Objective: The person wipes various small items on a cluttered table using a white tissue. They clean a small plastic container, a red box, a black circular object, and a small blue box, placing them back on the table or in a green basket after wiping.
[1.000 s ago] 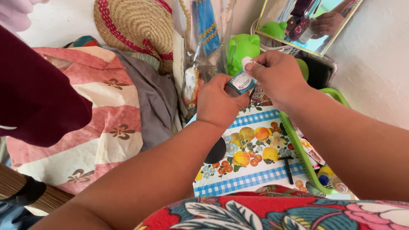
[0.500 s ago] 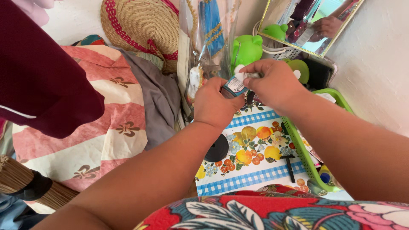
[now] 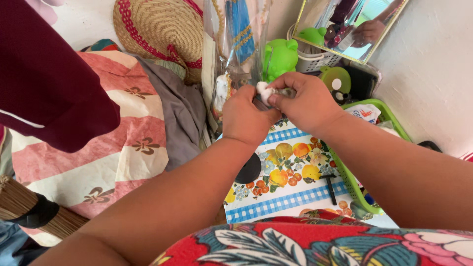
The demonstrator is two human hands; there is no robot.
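Fruit-print bench (image 3: 290, 192): hands now lower than before. Left hand (image 3: 246, 118) fingers wrapped round a small bottle, now hidden; right hand (image 3: 303, 101) pinches white cotton wad (image 3: 263, 91) against it.

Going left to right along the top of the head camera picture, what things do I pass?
Dark red garment → woven straw hat → clear plastic bag with blue cloth → green pig-shaped toy → gold-framed mirror.
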